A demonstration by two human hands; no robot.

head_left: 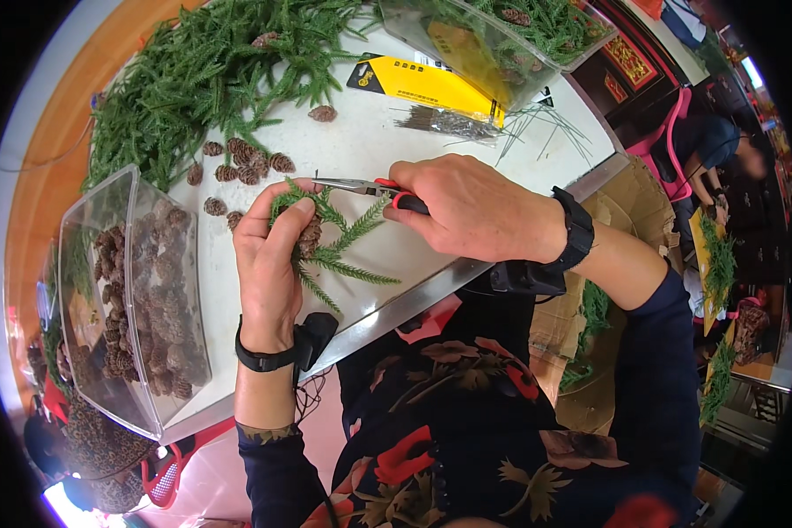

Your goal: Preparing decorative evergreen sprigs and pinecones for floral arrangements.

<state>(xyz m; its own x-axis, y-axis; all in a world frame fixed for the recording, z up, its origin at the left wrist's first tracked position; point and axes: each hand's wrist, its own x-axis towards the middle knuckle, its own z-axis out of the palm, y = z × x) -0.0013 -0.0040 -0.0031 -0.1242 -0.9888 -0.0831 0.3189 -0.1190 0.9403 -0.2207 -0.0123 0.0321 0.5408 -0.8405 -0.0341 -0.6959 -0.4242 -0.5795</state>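
My left hand (pixel 271 249) pinches a green artificial pine sprig (pixel 350 260) with a small brown pine cone (pixel 311 236) set against its stem. The sprig's needled tips fan out to the right over the white tabletop. In my right hand (pixel 475 209) is a pair of long-nosed pliers (pixel 361 186) with red and black handles. Their metal jaws point left and reach just above my left fingertips, beside the top of the sprig. A short dark wire end seems to stand at the jaws; whether they grip it is too small to tell.
Loose pine cones (pixel 248 162) lie beyond my left hand, before a heap of green sprigs (pixel 211 79). A clear bin of cones (pixel 141 308) stands left. Thin wires (pixel 550 126) and a yellow package (pixel 431 84) lie at the back, near another clear bin (pixel 502 44). A person (pixel 717 145) sits far right.
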